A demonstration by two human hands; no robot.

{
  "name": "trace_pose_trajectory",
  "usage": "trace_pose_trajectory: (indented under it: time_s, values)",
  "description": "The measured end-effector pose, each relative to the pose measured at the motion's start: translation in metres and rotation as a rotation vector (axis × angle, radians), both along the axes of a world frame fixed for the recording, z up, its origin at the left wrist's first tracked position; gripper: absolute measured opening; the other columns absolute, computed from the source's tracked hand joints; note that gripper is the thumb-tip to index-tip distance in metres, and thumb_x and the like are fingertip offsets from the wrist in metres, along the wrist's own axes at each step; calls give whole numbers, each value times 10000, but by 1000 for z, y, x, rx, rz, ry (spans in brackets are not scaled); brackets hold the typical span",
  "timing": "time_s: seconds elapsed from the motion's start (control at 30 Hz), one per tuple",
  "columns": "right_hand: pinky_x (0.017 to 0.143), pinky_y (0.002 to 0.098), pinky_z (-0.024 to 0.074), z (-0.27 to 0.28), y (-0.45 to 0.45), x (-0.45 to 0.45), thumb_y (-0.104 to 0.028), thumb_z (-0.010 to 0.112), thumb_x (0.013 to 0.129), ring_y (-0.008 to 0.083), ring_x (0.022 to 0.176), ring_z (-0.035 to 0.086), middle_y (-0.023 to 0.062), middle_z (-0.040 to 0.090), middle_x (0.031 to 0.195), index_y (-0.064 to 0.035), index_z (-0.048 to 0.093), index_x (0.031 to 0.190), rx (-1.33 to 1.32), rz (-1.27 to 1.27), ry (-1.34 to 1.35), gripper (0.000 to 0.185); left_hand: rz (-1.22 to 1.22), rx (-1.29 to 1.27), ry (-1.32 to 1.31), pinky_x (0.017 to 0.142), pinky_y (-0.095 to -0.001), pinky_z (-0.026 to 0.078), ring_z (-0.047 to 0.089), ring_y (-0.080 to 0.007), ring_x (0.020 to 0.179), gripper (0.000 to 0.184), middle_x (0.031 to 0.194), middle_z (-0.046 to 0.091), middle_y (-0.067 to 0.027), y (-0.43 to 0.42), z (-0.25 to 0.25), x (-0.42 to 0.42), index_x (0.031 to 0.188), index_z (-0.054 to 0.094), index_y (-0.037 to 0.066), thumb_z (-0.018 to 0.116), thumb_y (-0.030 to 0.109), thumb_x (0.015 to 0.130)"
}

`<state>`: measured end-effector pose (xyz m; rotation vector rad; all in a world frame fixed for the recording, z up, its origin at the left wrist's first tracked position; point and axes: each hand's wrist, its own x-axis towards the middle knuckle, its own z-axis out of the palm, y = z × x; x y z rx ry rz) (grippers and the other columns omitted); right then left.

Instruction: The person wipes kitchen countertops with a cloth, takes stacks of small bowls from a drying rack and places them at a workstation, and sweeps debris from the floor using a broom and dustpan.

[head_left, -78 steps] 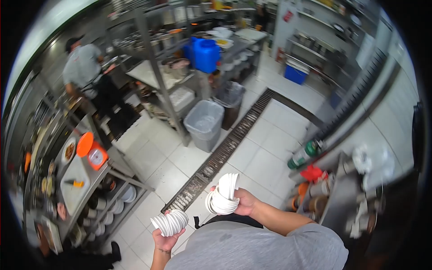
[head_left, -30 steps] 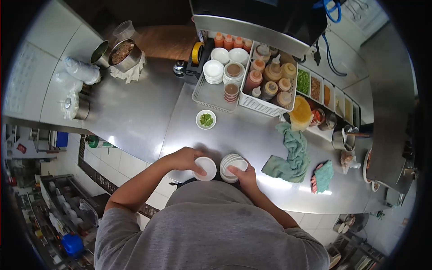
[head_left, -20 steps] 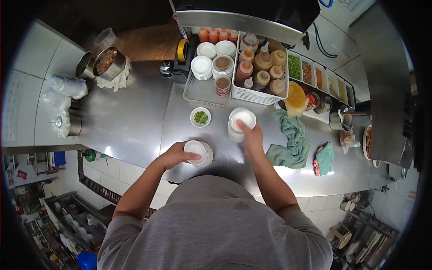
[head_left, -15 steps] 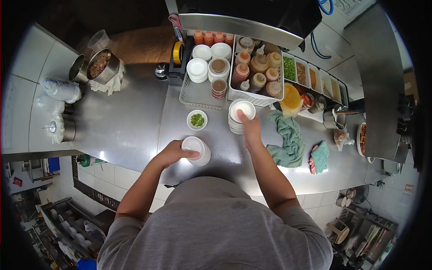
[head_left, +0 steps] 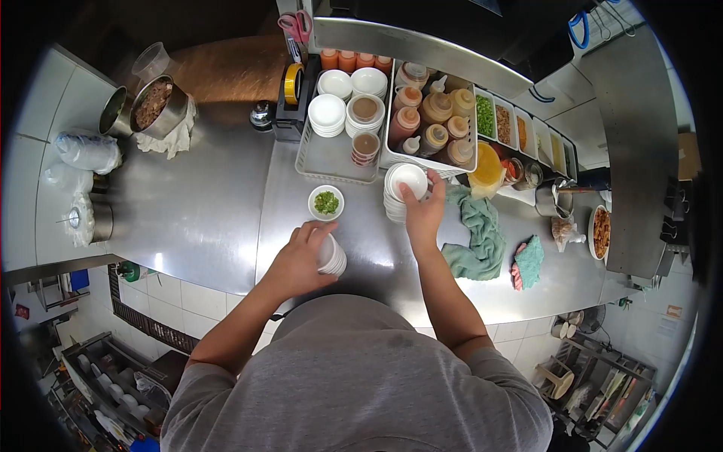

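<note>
Head view: from where I stood, the likeliest trouble lay around the small white bowl of chopped greens (head_left: 326, 202) on the brushed-steel counter (head_left: 203, 218). The left hand (head_left: 295, 262) curved over a stack of small white round bowls (head_left: 332, 258) on the body side of the greens, its fingertips just beside their rim; a careless sweep might have tipped them. Its palm hid the contact, so I could not tell how firmly it gripped. To the right of the greens, the right hand (head_left: 425, 215) had its thumb at the top of a second nested white stack (head_left: 407, 184), the other fingers spread by the edge; whether it was clenched or nearly released, I could not tell. That column looked slanted, so a thumb dragging at its top could have made the upper bowls slide or topple.
</note>
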<state>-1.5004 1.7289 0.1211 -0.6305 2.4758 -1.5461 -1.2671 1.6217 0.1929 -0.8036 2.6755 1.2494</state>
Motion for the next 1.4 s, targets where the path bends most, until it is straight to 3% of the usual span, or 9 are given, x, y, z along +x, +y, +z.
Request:
trace_pose_trajectory:
  time_s: [0.23,0.57,0.63,0.77,0.83,0.97,1.13,1.2,1.4]
  values:
    - [943,409,383,-17,-6,2,-183,747,745,359,1098,503,207,532,1182,-9,501,1094,-162,-5,190,461,25,53,11,951,-400,432,491,-346,1145,796,1230,447,-148,0,-7,-1,1281,421,157,823,184,596]
    - [914,454,399,14,-17,14,-221,804,612,388,1055,513,217,447,1253,-58,498,1012,333,65,337,530,142,249,184,953,-360,421,517,-302,1105,840,1202,463,-153,-13,-6,-4,1303,391,135,834,176,590]
    - [883,448,431,12,-18,13,-199,795,613,400,1039,520,224,445,1239,-61,496,982,262,73,255,495,298,719,349,946,-353,420,519,-290,1094,835,1194,464,-147,-22,-6,-12,1301,392,118,833,156,593]
    - [850,444,459,3,-13,13,-166,786,608,420,1015,527,231,434,1213,-71,484,944,177,57,349,461,354,631,485,943,-368,427,515,-300,1087,812,1199,460,-158,-61,-4,-44,1292,403,106,815,116,592]
    - [862,449,452,1,-11,14,-156,785,606,426,1018,523,234,424,1214,-77,480,948,151,57,357,465,279,-182,413,951,-398,436,493,-324,1103,795,1210,453,-171,-79,4,-71,1292,412,109,789,87,592]
    - [890,458,430,-13,-4,14,-123,790,602,426,1065,480,226,384,1235,-99,462,981,-8,63,461,502,218,-390,62,967,-426,424,429,-386,1160,813,1244,419,-188,-91,-16,-118,1324,388,101,767,81,605]
    - [950,467,377,-28,14,17,-118,798,602,402,1135,424,220,354,1267,-111,439,1054,-128,42,491,578,334,-335,49,1026,-433,362,363,-414,1230,868,1324,351,-218,-79,-54,-131,1362,324,85,795,166,637]
    - [985,468,339,-32,23,18,-117,785,615,395,1146,417,219,343,1290,-106,409,1122,-172,40,473,631,309,-662,220,1048,-444,334,316,-434,1274,863,1362,314,-250,-57,-35,-127,1375,309,74,782,233,670]
    - [1036,439,298,-26,37,18,-139,741,653,358,1198,394,210,385,1307,-56,329,1306,-302,19,324,777,-260,-8,251,1045,-427,344,360,-380,1282,879,1385,339,-215,7,-46,-126,1385,321,59,786,238,659]
